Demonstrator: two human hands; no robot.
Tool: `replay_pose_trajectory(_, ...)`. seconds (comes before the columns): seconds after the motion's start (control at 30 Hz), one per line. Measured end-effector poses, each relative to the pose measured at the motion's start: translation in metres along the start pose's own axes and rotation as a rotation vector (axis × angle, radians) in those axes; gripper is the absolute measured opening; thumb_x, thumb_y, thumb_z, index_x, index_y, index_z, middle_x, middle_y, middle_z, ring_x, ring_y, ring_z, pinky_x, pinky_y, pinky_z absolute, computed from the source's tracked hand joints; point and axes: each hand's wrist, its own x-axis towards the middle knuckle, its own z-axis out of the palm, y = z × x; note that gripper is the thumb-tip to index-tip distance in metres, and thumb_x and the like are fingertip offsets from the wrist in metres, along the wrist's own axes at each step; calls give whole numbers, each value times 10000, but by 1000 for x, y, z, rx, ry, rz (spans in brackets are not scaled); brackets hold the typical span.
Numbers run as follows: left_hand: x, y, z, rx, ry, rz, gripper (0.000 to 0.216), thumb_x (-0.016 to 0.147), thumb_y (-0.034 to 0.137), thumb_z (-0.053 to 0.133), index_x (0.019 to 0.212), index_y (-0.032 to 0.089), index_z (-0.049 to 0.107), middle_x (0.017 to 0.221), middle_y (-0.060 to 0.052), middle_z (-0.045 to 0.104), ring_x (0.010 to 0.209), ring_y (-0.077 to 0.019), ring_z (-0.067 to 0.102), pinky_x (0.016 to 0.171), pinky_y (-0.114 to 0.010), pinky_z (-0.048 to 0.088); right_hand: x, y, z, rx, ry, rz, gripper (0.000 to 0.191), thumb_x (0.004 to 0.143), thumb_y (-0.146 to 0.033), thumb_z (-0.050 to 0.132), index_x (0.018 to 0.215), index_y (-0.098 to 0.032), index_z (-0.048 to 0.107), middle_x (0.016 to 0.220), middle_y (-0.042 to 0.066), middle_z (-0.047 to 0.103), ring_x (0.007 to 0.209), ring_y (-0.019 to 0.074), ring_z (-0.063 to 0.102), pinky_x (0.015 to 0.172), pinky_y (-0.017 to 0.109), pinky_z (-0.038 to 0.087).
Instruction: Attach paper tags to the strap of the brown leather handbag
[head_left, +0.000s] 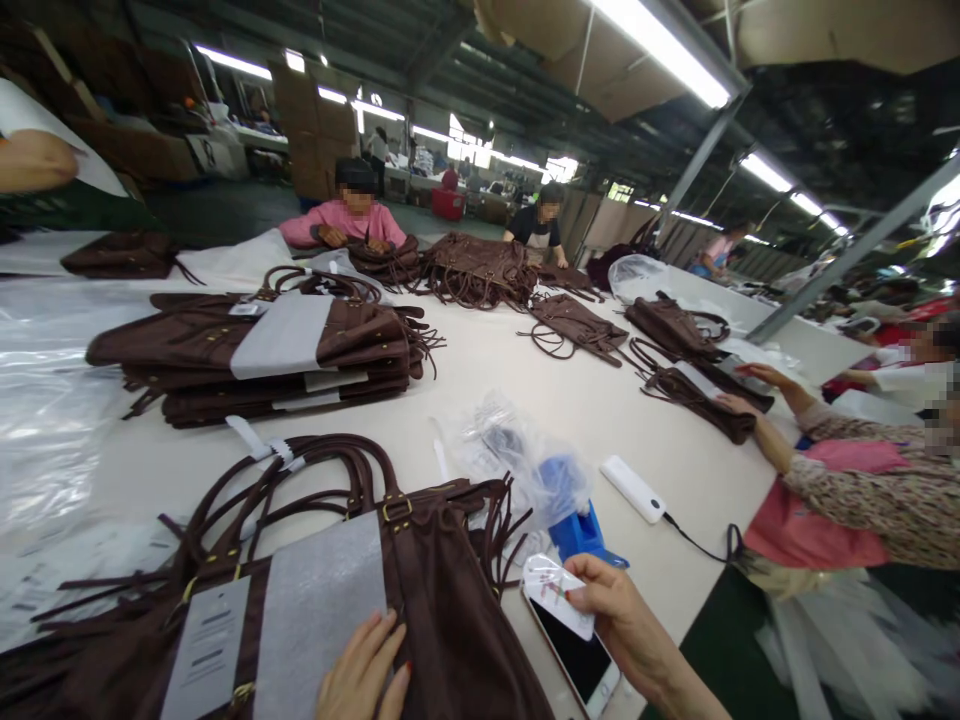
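Dark brown handbag, closest to the viewer, lying on a pale table with its looped handles pointing away and to the left. Flat on top of it is the wearer's left hand, fingers spread and gripping nothing; the fingertips touch the light grey paper band laid across the bag. To the left of that hand, a grey printed tag rests on the bag.

Right of the bag, the wearer's right hand pinches a small white packet with pinkish print between thumb and fingers. Just under this pinch is a phone with a dark screen, partly covered by the packet; whether the two touch cannot be told. Just beyond the pinch sit a blue plastic object and a crumpled clear bag. Farther out, past the right hand, lies a white oblong device with a black cable.

Well beyond the left hand is a stack of similar brown bags with paper bands. To the right of the right hand, well apart, a co-worker in a patterned top touches another banded bag. Across the table, a person in pink handles a brown bag.
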Motion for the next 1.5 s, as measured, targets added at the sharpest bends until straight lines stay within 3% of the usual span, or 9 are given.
replay_pose_trajectory(0.1,19,41,-26,-544,-85,-477,320,727,459,514,901,230,655,986,-47,645,1002,-223,534,884,-314,407,-25,3,40,50,-107,3,233,537,-227,658,720,-138,545,662,9,596,556,93,471,523,193,315)
replay_pose_trajectory(0.17,32,70,-45,-1002,-286,-866,498,742,577,401,787,161,672,867,-101,657,851,-219,581,704,-291,466,-35,10,66,17,-172,-10,241,542,-242,670,723,-134,554,656,11,590,557,93,461,519,194,310)
replay_pose_trajectory(0.27,42,95,-70,-1570,-451,-1108,637,713,661,344,742,103,650,705,-107,627,620,-153,557,488,-215,404,-45,22,97,-84,-245,-50,239,558,-270,676,718,-131,566,637,-1,564,561,90,440,515,193,302)
replay_pose_trajectory(0.47,24,74,-102,-1594,-160,-1067,322,606,414,665,676,110,589,558,-19,557,489,-87,466,436,-182,295,-52,45,125,-264,-360,-89,255,599,-333,649,738,-135,569,625,-6,531,569,98,422,515,201,300)
replay_pose_trajectory(0.6,13,57,-117,-1624,-149,-1092,338,647,443,610,669,108,573,590,-51,590,520,-119,516,485,-212,343,-54,57,137,-327,-395,-98,237,615,-334,627,733,-139,562,629,-10,520,577,99,412,522,202,295)
replay_pose_trajectory(0.77,3,40,-127,-1578,-142,-1288,417,624,520,597,672,106,574,594,-57,594,498,-126,524,490,-228,358,-60,65,156,-440,-464,-115,226,623,-331,614,719,-133,567,604,-22,479,576,93,378,524,200,269)
replay_pose_trajectory(0.97,-11,24,-143,-1525,-49,-1172,320,564,339,704,742,93,605,641,-46,608,488,-75,485,474,-185,305,-69,71,173,-517,-471,-136,220,639,-345,597,708,-138,565,602,-23,466,577,96,374,525,201,271)
replay_pose_trajectory(1.23,-27,11,-153,-1402,48,-1113,319,569,357,694,729,86,638,638,-67,620,472,-61,460,451,-170,279,-81,76,189,-589,-454,-135,215,633,-348,601,707,-148,573,611,-17,484,584,107,391,536,207,285)
replay_pose_trajectory(1.5,-34,10,-157,-1493,136,-1096,297,608,333,686,772,90,635,712,-88,634,565,-82,516,519,-176,353,-82,80,193,-598,-463,-88,274,582,-413,614,665,-158,557,577,-24,458,572,107,372,522,204,278)
